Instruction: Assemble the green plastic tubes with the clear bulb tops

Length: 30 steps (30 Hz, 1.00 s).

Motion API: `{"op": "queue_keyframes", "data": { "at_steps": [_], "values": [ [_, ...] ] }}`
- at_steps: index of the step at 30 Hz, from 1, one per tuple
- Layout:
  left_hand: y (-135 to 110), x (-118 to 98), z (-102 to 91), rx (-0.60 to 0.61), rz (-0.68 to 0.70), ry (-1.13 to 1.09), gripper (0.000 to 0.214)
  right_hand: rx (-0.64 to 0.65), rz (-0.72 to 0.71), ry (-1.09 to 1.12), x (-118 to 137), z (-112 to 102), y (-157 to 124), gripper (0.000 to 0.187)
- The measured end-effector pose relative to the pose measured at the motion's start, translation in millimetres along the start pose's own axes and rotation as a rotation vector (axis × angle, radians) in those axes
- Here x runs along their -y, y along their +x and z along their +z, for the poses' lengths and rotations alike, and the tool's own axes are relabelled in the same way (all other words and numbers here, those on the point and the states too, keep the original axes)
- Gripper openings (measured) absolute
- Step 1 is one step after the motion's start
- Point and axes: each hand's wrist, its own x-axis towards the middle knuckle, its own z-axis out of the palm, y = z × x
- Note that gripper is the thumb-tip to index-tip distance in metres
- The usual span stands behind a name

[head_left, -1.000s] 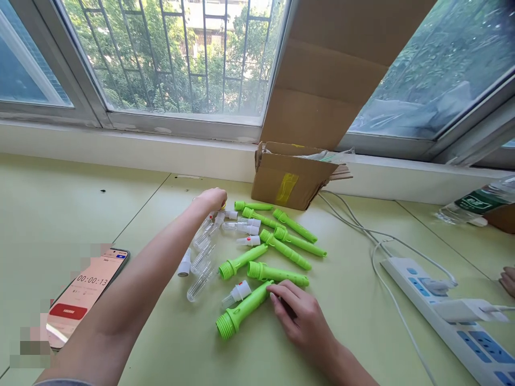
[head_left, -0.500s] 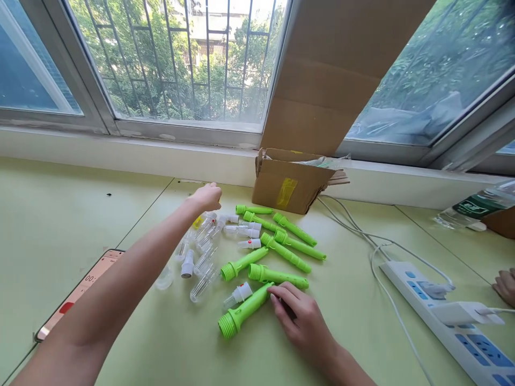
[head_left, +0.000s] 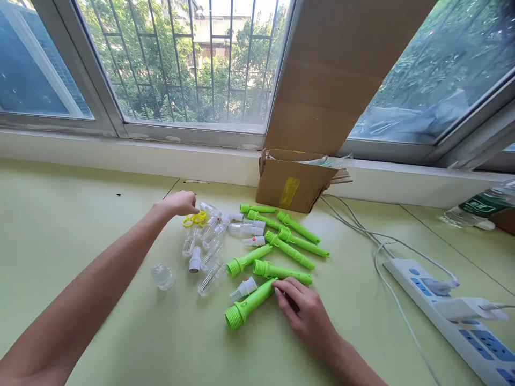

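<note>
Now left hand [head_left: 182, 203] — grip unclear — sits farther from the box [head_left: 310, 186]; right hand [head_left: 303, 308] pinches a slanting green tube [head_left: 253, 300], threads away.

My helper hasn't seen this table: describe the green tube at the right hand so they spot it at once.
Find the cardboard box with yellow tape. Among the green tubes in front, this tube lies farthest from the box, its narrow end at the right hand.

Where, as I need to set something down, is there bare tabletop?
Bare: between the left forearm and windowsill, barring a dark speck; the near side, between that forearm and the right hand, below the clear cup. Crowded: the middle (green tubes, clear tubes, yellow rings) and right (cables, power strip).
</note>
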Motion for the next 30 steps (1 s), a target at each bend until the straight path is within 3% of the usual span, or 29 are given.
{"op": "queue_keyframes", "data": {
  "at_steps": [5, 8, 10, 12, 15, 19, 25, 30],
  "values": [
    [-39.1, -3.9, -0.2, -0.177, 0.111, -0.176, 0.04, 0.019, 0.017, 0.018, -0.1, 0.0, -0.5, 0.016],
    [-80.6, 0.8, 4.6, -0.184, 0.119, -0.19, 0.048, 0.026, 0.019, 0.022, -1.4, 0.6, -1.3, 0.016],
    [-109.9, 8.2, 14.3, -0.097, 0.072, -0.191, 0.052, 0.033, 0.019, 0.018, -2.4, 1.0, -1.8, 0.016],
    [-134.8, 16.5, 28.0, 0.097, -0.005, -0.203, 0.057, 0.04, 0.02, 0.015, -2.7, 1.0, -2.1, 0.017],
    [-155.9, 24.0, 49.0, 0.213, -0.032, -0.163, 0.04, 0.044, 0.025, 0.009, -2.0, 0.6, -2.0, 0.018],
    [-153.4, 18.0, 63.8, 0.089, 0.034, -0.188, 0.02, 0.041, 0.034, -0.001, -1.0, 0.4, -2.0, 0.019],
    [-132.9, 1.8, 66.8, -0.021, 0.097, -0.366, 0.028, 0.03, 0.028, 0.0, -3.0, 1.7, -2.7, 0.018],
    [-125.1, -4.1, 69.2, -0.093, 0.096, -0.364, 0.035, 0.022, 0.016, -0.003, -3.2, 1.9, -2.8, 0.018]
  ]
}}
